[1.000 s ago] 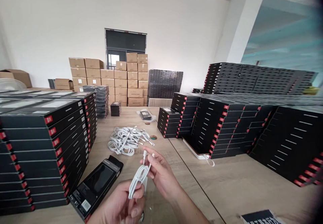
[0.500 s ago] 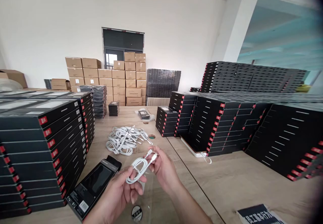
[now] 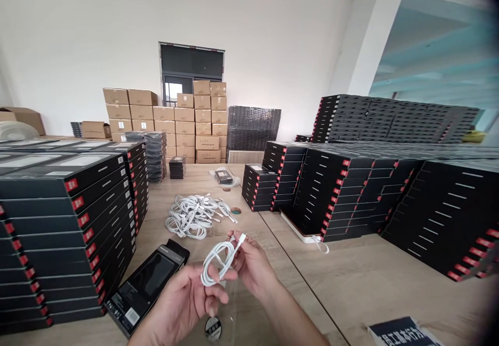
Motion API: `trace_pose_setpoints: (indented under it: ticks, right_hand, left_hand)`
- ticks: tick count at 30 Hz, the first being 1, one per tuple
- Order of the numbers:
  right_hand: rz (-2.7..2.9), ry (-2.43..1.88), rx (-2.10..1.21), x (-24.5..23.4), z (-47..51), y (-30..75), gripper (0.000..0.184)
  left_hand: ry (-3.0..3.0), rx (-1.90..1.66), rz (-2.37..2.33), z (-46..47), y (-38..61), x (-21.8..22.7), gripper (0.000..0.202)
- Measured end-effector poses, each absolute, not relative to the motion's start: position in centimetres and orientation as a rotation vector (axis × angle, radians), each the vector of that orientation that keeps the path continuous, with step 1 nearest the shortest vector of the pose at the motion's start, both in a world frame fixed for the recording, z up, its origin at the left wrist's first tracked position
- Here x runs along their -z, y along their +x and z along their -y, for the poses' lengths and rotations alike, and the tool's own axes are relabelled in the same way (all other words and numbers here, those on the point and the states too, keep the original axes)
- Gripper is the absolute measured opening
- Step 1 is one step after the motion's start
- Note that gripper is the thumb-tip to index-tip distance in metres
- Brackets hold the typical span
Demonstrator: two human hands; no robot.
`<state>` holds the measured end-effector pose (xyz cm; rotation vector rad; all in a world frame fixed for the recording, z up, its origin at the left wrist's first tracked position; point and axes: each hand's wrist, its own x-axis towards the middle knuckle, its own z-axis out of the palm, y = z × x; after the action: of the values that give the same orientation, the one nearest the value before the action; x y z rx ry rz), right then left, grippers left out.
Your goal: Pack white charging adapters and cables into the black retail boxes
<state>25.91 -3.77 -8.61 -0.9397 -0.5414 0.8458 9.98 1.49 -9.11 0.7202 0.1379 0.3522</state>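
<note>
Both hands hold one coiled white cable (image 3: 219, 258) low in the middle of the view, above a wooden table (image 3: 366, 283). My left hand (image 3: 187, 304) pinches the lower end of the coil. My right hand (image 3: 253, 265) grips the upper end, where the white plugs stick out. A clear plastic bag with a round black sticker (image 3: 213, 328) lies on the table under my hands. To the left of my hands lies an open black product box (image 3: 146, 286). A heap of several more white cables (image 3: 193, 216) sits further back.
Tall stacks of black boxes with red tabs stand at the left (image 3: 66, 231) and the right (image 3: 390, 195). Brown cartons (image 3: 175, 122) are piled at the back wall. A black printed sheet (image 3: 403, 333) lies at the bottom right.
The coil has gone from hanging upright to lying slanted between my hands. My hands have shifted slightly; the camera view moved a little.
</note>
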Motion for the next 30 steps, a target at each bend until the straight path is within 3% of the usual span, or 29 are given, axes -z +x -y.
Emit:
trace_pose_setpoints:
  ticks: [14, 30]
  right_hand:
    - [0.544, -0.803, -1.021, 9.0, 3.6, 26.2, 0.028]
    - [0.385, -0.734, -0.766, 8.3, 3.6, 28.0, 0.033]
  left_hand:
    - [0.706, -0.475, -0.217, -1.7, 10.0, 9.2, 0.015]
    - [0.938, -0.428, -0.333, -1.2, 10.6, 9.4, 0.031]
